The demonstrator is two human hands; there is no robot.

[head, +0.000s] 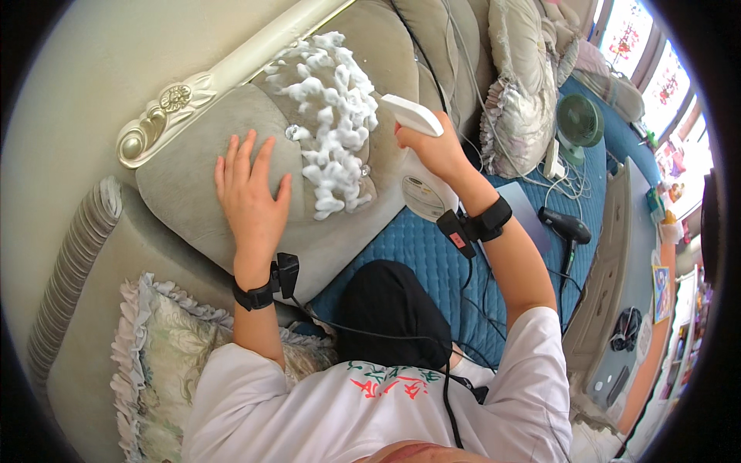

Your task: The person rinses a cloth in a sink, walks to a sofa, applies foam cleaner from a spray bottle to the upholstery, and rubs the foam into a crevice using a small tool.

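Observation:
My left hand lies flat, fingers apart, on the beige tufted backrest. Its thumb and fingertips are just left of a thick patch of white foam, which they do not touch. The foam spreads in clumps over the middle of the backrest, around crystal buttons. In my right hand is a white spray bottle with a printed label. Its white spray head points towards the foam, and my fist hides its neck and trigger.
A blue quilted cover lies under my knee. On it are a black hair dryer, a green fan, a power strip and loose cables. A ruffled cushion is at left. Black cables run from my wrist straps. A drawer cabinet stands right.

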